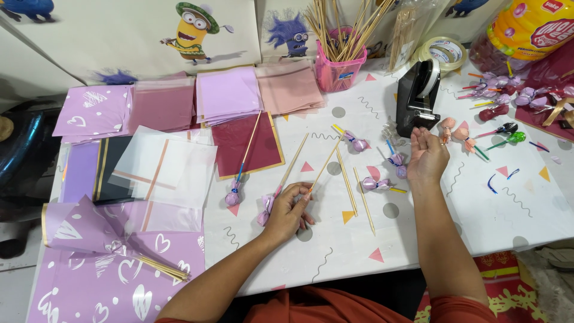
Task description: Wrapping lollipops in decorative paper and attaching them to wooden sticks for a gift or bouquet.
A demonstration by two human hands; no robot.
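Two hands work over the table [454, 233]: left hand [289, 210] pinches a skewer [326, 162] against a wrapped lollipop [264, 209], right hand [426, 154] is half-open, empty, beside the tape dispenser [418, 96]. A loose pinch could let the lollipop slide off the skewer.

A white patterned tablecloth [478, 209] covers the table before a cartoon-printed backdrop [119, 36].

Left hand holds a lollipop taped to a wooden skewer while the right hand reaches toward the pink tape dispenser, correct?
Not quite: the tape dispenser is black, not pink; the pink thing is the skewer cup. The head view shows the left hand holding the skewer lollipop, the right hand near the dispenser.
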